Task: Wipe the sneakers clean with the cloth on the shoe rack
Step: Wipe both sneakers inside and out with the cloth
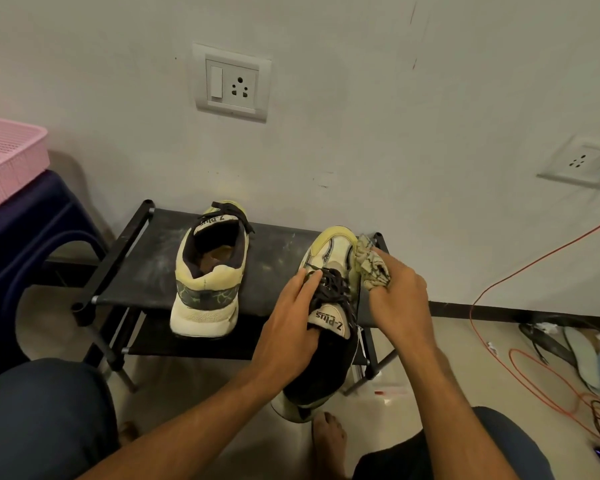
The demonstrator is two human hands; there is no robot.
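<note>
The left hand (288,323) grips a sneaker (333,247) from the top, with its fingers on the black laces. The sneaker's toe is over the right end of the shoe rack (146,258) and its heel sticks out past the front edge. The right hand (400,299) holds a bunched cloth (371,263) against the sneaker's right side, near the toe. The second sneaker (208,271) stands in the middle of the rack's top, with its heel at the front edge.
</note>
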